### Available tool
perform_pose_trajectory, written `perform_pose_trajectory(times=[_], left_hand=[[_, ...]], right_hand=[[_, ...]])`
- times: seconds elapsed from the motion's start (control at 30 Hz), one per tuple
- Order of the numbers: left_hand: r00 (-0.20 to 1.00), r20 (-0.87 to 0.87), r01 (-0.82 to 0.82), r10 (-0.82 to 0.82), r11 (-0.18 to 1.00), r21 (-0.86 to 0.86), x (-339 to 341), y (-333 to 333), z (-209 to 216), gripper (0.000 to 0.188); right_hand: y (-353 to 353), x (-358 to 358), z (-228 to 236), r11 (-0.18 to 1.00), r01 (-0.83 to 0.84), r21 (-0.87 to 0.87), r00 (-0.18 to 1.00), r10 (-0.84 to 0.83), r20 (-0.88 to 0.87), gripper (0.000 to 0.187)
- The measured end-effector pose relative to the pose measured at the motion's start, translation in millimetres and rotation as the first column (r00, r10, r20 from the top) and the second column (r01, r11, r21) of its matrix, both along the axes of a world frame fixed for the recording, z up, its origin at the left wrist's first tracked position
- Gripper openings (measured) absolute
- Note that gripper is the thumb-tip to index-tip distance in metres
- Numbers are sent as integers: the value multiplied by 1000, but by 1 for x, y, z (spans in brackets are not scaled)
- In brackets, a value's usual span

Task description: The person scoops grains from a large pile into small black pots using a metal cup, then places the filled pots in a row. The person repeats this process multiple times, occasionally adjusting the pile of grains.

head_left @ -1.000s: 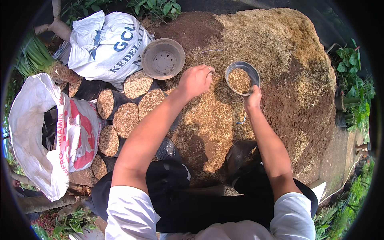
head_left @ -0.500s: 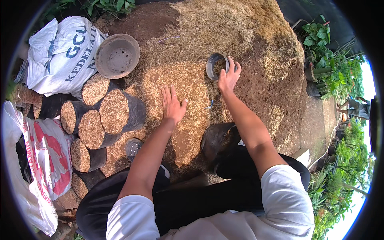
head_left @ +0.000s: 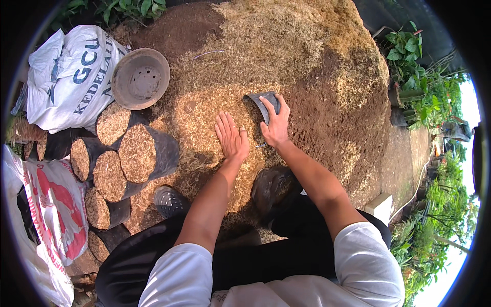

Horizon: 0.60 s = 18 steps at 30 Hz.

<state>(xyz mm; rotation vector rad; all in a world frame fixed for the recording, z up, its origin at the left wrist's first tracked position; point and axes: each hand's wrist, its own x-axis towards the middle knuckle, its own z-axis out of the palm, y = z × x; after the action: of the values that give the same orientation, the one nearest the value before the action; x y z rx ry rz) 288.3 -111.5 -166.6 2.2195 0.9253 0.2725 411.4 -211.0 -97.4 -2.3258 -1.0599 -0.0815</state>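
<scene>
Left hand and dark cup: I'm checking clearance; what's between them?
Pale, chaff-like material lies between the left hand and dark cup in the head view.

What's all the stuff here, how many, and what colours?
White sacks: 2, white, left edge
Round pot: 1, grey, upper left
Filled bags: 6 or more, black and tan, left
Loose mix: 1 pile, tan and brown, middle
Curved container: 1, dark grey, centre
Thin strip: 1, pale, upper middle
Shoe: 1, dark grey, beside the bags
Shiny thing: 1, black, lower middle, unclear
Block: 1, white, lower right
Hose or cord: 1, pale, right
Plants: many, green, top and right
Trousers: 1 pair, black, bottom
Sleeves: 2, white, bottom
Forearms: 2, bare, lower middle
Left fingers: one hand, bare, on the mix
Right fingers: one hand, bare, on the container
</scene>
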Motion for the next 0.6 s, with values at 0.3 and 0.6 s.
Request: perform_pose_trajectory(times=[0.3, 0.6], left_hand=[[951, 265, -112, 159, 977, -184, 24, 4, 6, 68], [942, 331, -34, 58, 996, -78, 46, 55, 28, 70]], right_hand=[[12, -37, -2, 991, 99, 95, 982, -82, -171, 71], [31, -21, 0, 947, 250, 203, 915, -162, -368, 60]])
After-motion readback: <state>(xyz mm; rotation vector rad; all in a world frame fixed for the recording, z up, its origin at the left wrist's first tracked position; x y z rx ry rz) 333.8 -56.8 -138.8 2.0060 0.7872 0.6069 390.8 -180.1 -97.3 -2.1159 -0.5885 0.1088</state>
